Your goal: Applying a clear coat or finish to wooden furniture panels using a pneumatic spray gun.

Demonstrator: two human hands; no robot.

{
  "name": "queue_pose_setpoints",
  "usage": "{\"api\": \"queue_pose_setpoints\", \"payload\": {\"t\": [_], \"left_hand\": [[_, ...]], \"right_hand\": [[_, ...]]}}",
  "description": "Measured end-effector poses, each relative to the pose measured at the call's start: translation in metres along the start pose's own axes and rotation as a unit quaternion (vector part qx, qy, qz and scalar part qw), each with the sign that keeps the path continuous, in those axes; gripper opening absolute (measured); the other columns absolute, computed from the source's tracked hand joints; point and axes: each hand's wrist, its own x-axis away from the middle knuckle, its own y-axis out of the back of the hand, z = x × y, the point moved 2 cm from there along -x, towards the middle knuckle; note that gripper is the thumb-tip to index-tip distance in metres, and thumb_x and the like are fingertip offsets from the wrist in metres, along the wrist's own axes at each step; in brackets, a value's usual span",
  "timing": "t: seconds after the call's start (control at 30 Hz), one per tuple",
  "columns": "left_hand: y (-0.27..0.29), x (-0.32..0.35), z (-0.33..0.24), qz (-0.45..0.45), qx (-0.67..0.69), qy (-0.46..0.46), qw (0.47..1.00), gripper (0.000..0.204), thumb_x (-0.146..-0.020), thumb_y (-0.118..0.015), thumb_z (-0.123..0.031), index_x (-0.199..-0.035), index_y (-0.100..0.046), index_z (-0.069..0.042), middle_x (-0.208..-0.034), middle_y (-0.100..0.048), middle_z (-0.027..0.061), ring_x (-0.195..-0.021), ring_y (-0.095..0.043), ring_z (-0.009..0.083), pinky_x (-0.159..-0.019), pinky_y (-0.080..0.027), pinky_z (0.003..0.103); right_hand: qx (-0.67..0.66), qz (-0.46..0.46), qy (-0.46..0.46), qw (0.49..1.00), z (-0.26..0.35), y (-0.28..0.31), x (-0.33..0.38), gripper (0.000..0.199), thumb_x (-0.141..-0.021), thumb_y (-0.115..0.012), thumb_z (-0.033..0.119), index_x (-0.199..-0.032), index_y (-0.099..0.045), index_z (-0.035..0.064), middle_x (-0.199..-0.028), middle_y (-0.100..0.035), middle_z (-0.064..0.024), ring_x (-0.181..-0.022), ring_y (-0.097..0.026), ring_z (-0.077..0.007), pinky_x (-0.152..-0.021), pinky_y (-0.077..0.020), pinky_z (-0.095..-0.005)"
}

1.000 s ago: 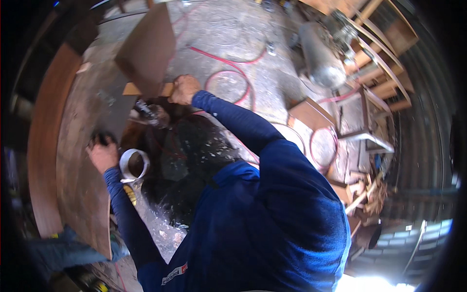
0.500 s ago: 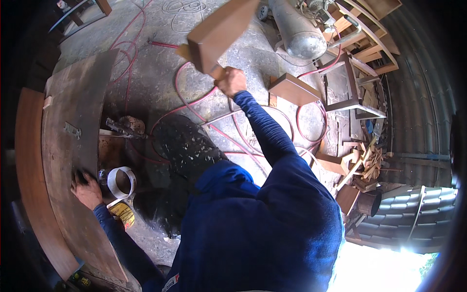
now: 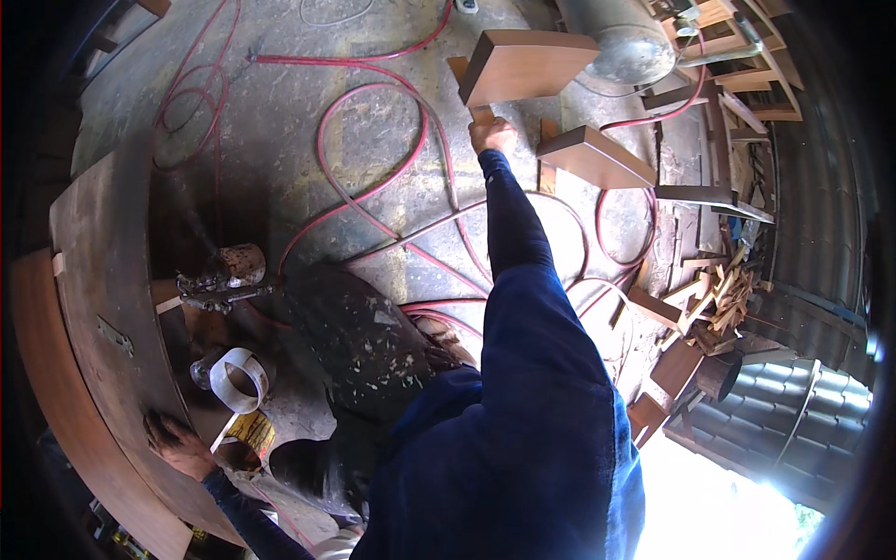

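Observation:
Stretched out far ahead, my right hand (image 3: 495, 137) is closed around a narrow wooden strip beneath a thick brown wooden board (image 3: 530, 70). Whether the strip is fixed to that board I cannot tell. Just to the right, a second similar brown board (image 3: 602, 157) sits on strips near the floor. My left hand (image 3: 177, 446) lies with its fingers apart on the edge of a long worn wooden plank (image 3: 107, 271) at the left. Beside this hand are a white open tub (image 3: 218, 381) and a yellow can (image 3: 254, 434).
Red hoses (image 3: 373, 191) loop over the concrete floor. A grey tank (image 3: 630, 49) stands at the far right, near wooden frames (image 3: 719, 149). Wood scraps (image 3: 733, 301) pile up at right. A grimy metal tool (image 3: 224, 294) with a stained cylinder is beside the plank.
My right hand has carried the board to the right and lowered it near the second board. My view has shifted; my left hand stays on the plank.

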Motion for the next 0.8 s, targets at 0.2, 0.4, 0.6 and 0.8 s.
{"api": "queue_pose_setpoints", "payload": {"t": [0.2,0.4,0.6,0.8], "left_hand": [[-0.001,0.002,0.005,0.048,0.026,0.028,0.998,0.046,-0.105,-0.046,-0.029,-0.133,-0.060,0.004,-0.136,-0.058,0.0270,-0.123,-0.052,0.0457,-0.107,-0.039,0.049],[-0.004,0.002,0.008,0.043,0.041,0.031,0.998,0.044,-0.105,-0.046,-0.027,-0.134,-0.059,0.004,-0.136,-0.060,0.0251,-0.126,-0.053,0.0423,-0.109,-0.039,0.046],[0.004,0.007,0.001,0.037,0.022,0.102,0.994,0.042,-0.101,-0.053,-0.022,-0.136,-0.059,0.001,-0.139,-0.058,0.0231,-0.131,-0.052,0.0389,-0.112,-0.037,0.045],[0.031,0.007,-0.025,0.009,0.041,0.176,0.983,0.045,-0.092,-0.061,-0.020,-0.135,-0.062,-0.007,-0.138,-0.058,0.0216,-0.129,-0.052,0.0405,-0.109,-0.043,0.047]], "right_hand": [[0.001,0.010,-0.076,0.997,-0.034,-0.044,-0.039,0.043,-0.072,-0.068,0.038,-0.094,-0.077,0.0021,-0.102,-0.075,-0.0204,-0.099,-0.073,-0.0337,-0.091,-0.0571,-0.0383],[0.079,0.123,-0.014,0.989,-0.053,-0.074,-0.075,0.076,-0.080,-0.063,0.076,-0.125,-0.067,0.0143,-0.123,-0.069,-0.0183,-0.110,-0.068,-0.0373,-0.092,-0.0543,-0.0486],[0.164,0.106,0.094,0.976,-0.036,-0.028,-0.040,0.093,-0.078,-0.060,0.080,-0.123,-0.065,-0.0008,-0.131,-0.064,-0.0217,-0.128,-0.058,-0.0339,-0.104,-0.0480,-0.0419],[0.215,0.171,0.216,0.937,-0.052,-0.030,0.062,0.065,-0.083,-0.064,0.064,-0.104,-0.072,0.0035,-0.108,-0.071,-0.0253,-0.104,-0.069,-0.0413,-0.090,-0.0546,-0.0522]]}}
